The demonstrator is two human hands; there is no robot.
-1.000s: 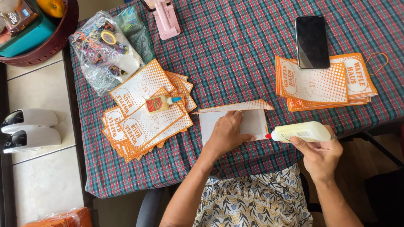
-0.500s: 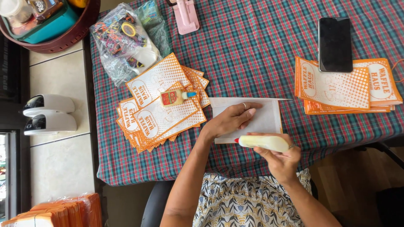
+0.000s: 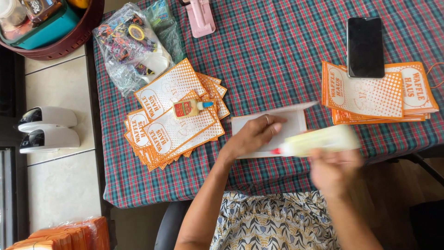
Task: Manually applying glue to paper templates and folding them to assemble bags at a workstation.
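Plaid tablecloth (image 3: 286, 60). Left hand (image 3: 252, 135) flat, pressing white bag (image 3: 291, 126) at centre. Right hand (image 3: 334, 167), blurred, grips glue bottle (image 3: 319, 140), nozzle at bag's bottom edge. Done stack (image 3: 370, 95) at 2 o'clock; unglued pile (image 3: 171, 115) at 9.

Bright even daylight, soft shadows, right hand (image 3: 335, 169) motion-blurred
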